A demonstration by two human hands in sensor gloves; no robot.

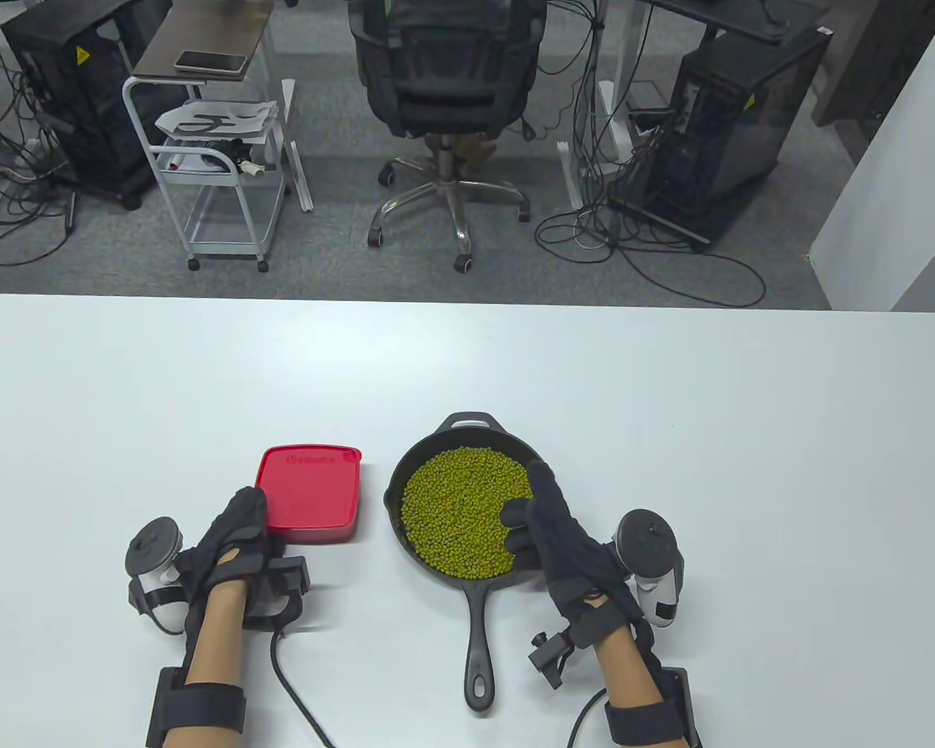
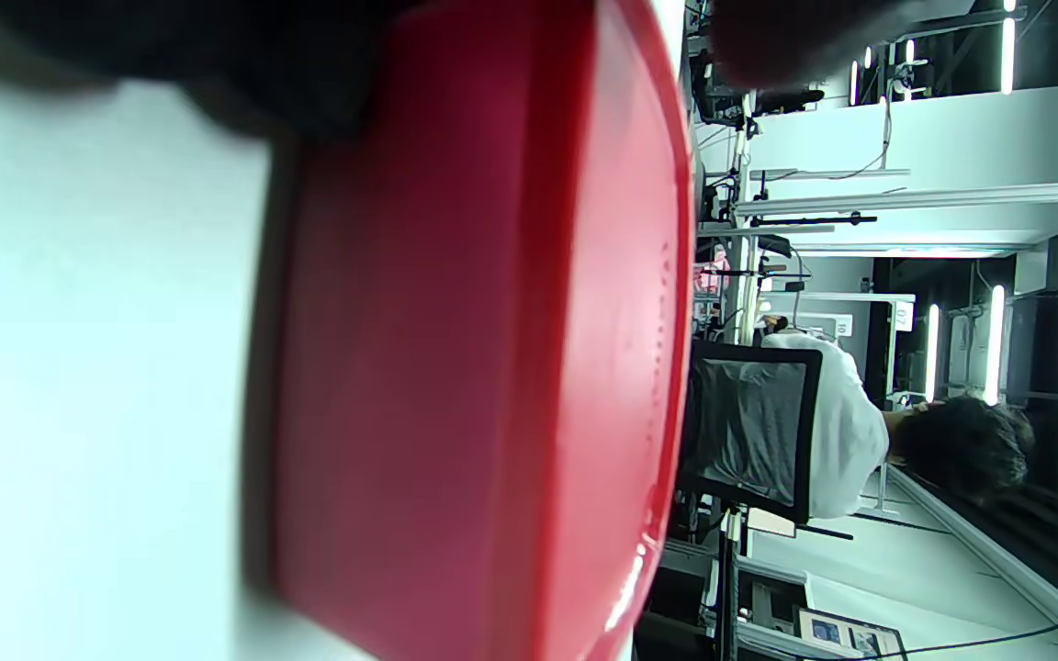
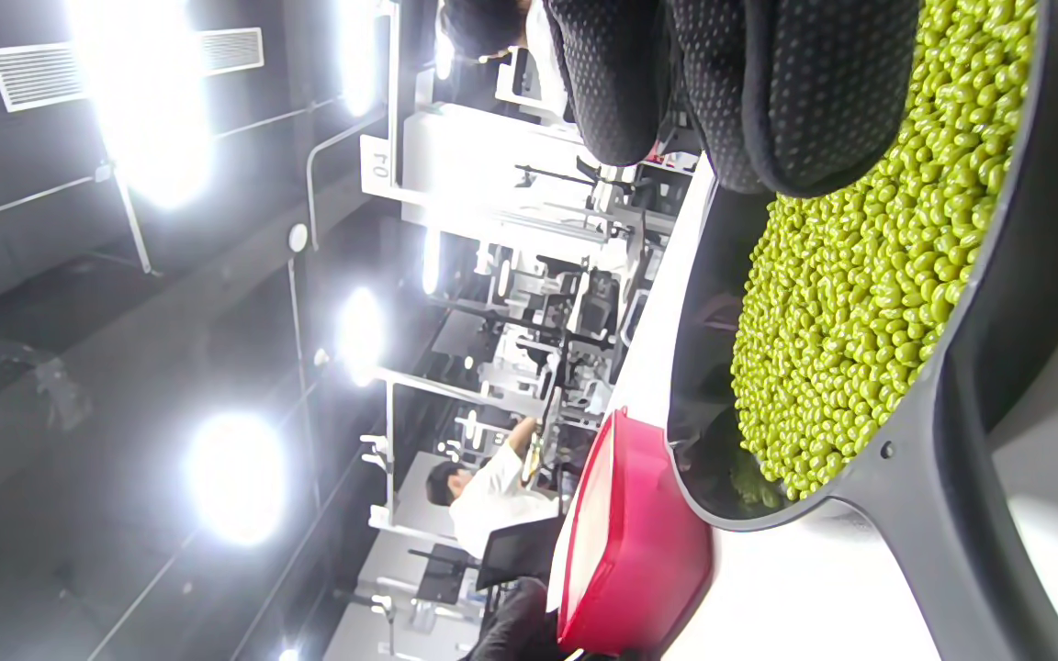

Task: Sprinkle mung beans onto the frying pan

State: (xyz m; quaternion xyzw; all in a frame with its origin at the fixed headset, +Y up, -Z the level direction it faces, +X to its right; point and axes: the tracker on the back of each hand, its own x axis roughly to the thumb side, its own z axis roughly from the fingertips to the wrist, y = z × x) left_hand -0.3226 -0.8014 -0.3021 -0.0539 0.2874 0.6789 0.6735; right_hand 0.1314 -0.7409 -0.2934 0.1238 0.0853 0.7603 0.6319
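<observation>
Now the pan [image 1: 467, 545] full of beans [image 1: 460, 510] sits at 6 o'clock on the table [image 1: 670, 389]. Right hand [image 1: 557, 538] spreads loose fingers over them; left hand [image 1: 230, 538] touches the red box [image 1: 312, 491], grip unclear.

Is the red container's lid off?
No, in the table view the red container sits closed under its lid, left of the frying pan that holds the mung beans.
</observation>
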